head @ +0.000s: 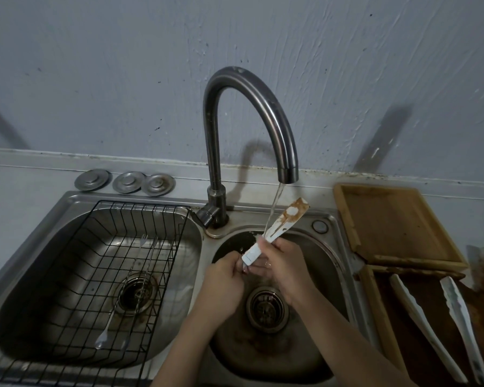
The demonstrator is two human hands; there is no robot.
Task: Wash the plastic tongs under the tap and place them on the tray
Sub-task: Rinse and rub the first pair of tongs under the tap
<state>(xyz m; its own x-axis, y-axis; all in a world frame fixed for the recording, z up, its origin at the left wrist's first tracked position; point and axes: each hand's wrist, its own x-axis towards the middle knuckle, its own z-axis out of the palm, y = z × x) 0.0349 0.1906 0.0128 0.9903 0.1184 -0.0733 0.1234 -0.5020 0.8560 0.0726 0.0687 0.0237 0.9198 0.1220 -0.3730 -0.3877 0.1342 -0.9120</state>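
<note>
Currently we hold the plastic tongs (274, 231) over the right sink (330, 263), both hands, left hand (226, 277) and right hand (284, 263), clamped on the handle; we should turn the stained tip under the stream (275, 202).

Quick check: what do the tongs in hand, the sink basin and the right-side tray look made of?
Tongs: likely plastic, matte white, brown-stained at the tip. Sink basin: apparently stainless steel, brushed grey with dull reflections. Tray: looks wooden, tan raised rim, worn brown floor.

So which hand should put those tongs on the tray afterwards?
Probably the right hand: it already grips the tongs, and the tray lies on its side. The left hand is farther.
</note>
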